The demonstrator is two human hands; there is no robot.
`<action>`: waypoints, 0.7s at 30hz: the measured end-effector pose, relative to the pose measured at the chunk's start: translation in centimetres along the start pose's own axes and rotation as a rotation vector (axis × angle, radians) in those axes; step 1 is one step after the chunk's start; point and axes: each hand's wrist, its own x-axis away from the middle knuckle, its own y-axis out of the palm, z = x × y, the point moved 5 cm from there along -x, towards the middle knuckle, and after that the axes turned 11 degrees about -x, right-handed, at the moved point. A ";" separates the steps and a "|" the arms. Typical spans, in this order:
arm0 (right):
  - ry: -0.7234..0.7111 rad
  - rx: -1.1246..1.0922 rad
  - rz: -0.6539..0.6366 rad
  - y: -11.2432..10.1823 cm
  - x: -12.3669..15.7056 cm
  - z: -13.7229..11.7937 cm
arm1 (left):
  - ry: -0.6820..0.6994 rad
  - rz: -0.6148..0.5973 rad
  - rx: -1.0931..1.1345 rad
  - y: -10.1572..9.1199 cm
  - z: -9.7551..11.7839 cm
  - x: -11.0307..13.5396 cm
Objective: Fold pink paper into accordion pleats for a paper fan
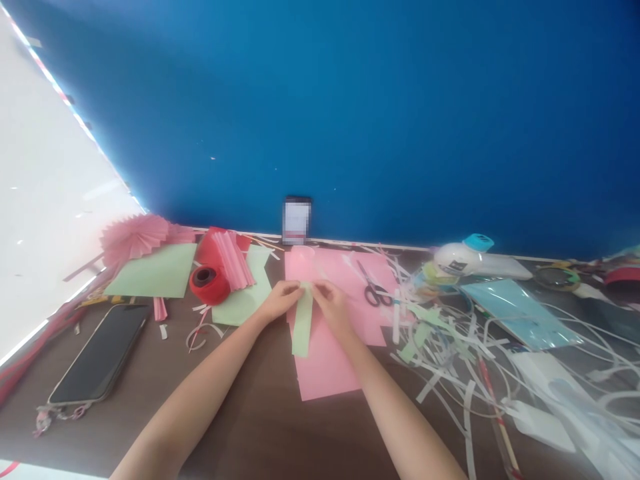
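A narrow pale green paper strip (303, 327) lies over a pink paper sheet (325, 363) in the middle of the brown table. My left hand (281, 298) pinches the strip's far end from the left. My right hand (330, 300) pinches the same end from the right, fingers closed. The two hands almost touch above the strip. Black-handled scissors (371, 288) rest on the pink sheet just right of my right hand.
A dark phone (103, 353) lies at the left. A red ribbon roll (209, 283), pink pleated fans (135, 237) and green sheets (157, 272) sit behind it. White and green paper offcuts (450, 347), a blue sheet (520, 313) and a white dispenser (470, 260) crowd the right. A blue wall rises behind.
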 end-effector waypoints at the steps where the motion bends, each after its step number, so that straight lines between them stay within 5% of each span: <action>1: 0.003 0.004 -0.008 0.0 0.0 0.0 | 0.005 0.004 -0.001 0.0 0.1 0.0; 21: -0.052 0.078 -0.072 0.4 0.2 -0.2 | 0.043 0.104 -0.101 -0.3 -0.4 -0.4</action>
